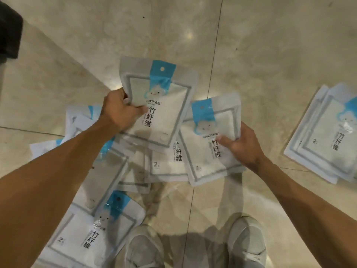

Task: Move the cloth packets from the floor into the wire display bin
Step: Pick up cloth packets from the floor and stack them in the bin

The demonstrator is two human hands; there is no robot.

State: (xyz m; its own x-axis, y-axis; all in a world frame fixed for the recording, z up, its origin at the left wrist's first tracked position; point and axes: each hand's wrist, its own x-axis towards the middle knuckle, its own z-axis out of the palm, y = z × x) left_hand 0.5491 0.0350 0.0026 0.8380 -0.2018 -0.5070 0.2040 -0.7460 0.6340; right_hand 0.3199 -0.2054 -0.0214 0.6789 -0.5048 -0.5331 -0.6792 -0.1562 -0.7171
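Both hands (121, 111) (244, 147) around packets (160, 105) above floor pile (135, 171).

1. Under me, a glossy beige marble-look tiled floor (270, 55), thin dark grout lines crossing it.
2. My two pale grey lace-up sneakers (144, 248) at the bottom edge.
3. A dark, blurred object (9, 29) top left.

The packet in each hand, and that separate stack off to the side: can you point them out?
Left-hand packet (154, 105), head view, white front panel.
Right-hand packet (204, 149), head view, printed front.
Side stack (326, 136), head view, top packet's face.
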